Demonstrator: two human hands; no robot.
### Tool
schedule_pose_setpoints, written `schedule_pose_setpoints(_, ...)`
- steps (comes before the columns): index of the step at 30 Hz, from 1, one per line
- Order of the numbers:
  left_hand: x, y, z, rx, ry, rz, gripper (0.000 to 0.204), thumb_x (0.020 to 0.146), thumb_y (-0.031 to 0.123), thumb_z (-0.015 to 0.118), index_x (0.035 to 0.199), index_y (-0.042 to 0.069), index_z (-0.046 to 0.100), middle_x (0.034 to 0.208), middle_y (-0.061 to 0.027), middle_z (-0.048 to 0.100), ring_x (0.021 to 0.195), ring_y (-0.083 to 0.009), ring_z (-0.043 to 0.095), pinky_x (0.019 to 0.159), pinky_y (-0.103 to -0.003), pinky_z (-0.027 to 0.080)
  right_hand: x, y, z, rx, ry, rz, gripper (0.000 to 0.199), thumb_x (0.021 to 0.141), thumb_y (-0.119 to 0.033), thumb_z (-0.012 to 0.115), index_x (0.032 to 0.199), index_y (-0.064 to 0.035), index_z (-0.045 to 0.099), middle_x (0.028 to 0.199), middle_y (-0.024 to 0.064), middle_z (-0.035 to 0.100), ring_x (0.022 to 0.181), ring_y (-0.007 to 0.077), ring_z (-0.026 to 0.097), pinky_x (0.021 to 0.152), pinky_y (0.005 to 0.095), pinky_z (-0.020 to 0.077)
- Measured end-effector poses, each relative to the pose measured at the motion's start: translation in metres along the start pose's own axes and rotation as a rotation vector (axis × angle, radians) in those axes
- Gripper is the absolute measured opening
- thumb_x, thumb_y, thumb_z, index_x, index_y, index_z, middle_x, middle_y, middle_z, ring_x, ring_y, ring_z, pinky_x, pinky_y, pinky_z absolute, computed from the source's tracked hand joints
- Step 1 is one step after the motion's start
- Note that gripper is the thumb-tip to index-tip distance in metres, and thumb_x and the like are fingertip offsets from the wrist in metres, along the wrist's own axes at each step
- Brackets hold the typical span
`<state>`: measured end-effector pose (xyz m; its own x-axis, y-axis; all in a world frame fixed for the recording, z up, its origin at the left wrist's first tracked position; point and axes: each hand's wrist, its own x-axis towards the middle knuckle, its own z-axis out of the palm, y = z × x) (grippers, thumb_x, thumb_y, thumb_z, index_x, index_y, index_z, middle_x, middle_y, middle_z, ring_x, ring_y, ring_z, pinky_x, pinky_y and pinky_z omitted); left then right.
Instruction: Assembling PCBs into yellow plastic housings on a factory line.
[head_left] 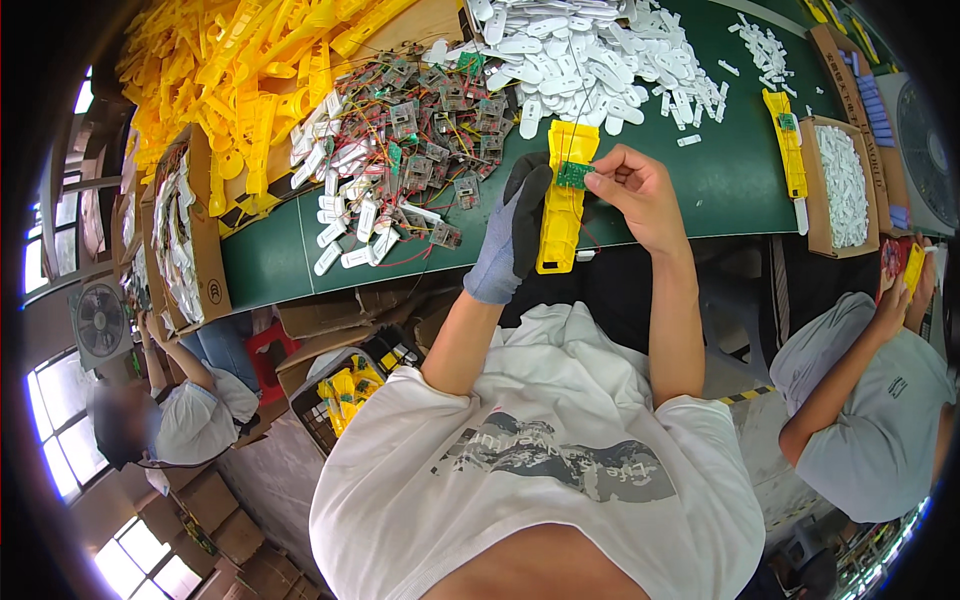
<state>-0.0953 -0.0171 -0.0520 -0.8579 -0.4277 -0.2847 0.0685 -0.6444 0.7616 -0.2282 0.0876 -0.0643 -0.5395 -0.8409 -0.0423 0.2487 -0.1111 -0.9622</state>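
Observation:
My left hand point(513, 235), in a grey-blue work glove, is wrapped round a long yellow plastic housing point(560, 225) held upright just over the table's near edge. A small green circuit board point(574, 175) lies across the upper part of the housing. My bare right hand point(640, 195) pinches the right end of that board between thumb and forefinger. Thin wires run near the housing, and a red one shows below my right hand. Whether the board sits inside the housing or only rests on it, I cannot tell.
Yellow housings point(230, 70) are heaped at the far left. Beside them lie tangled wired boards and small parts point(420, 130), then white plastic pieces point(580, 60). Another yellow housing point(787, 145) and a box of white parts point(842, 185) are at right. Co-workers sit on both sides.

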Motion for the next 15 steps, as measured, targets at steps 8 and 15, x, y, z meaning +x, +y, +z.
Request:
schedule_pose_setpoints(8,-0.0014,0.0011,-0.0026,-0.028,0.000,-0.046,0.035,0.093,0.023,0.043,0.122,0.003,0.040,0.107,-0.0115,0.057,0.087,-0.0211,0.061,0.076,-0.036,0.052,-0.0002,-0.0020,-0.0015,0.005,-0.012,-0.007,0.008,0.080,-0.002,0.067,0.082,-0.0011,0.059,0.079,0.0002,0.059,0.072,0.0032,0.053,0.068,0.0181,0.0437)
schedule_pose_setpoints(15,-0.0007,0.0013,0.0006,0.024,0.016,-0.024,0.032,0.092,0.021,0.050,0.118,0.003,0.042,0.102,-0.0109,0.058,0.083,-0.0199,0.062,0.071,-0.034,0.053,0.0005,0.0002,-0.0010,-0.010,-0.006,-0.012,0.008,0.080,-0.002,0.067,0.081,-0.0008,0.059,0.079,0.0007,0.060,0.070,0.0035,0.054,0.067,0.0180,0.0439)
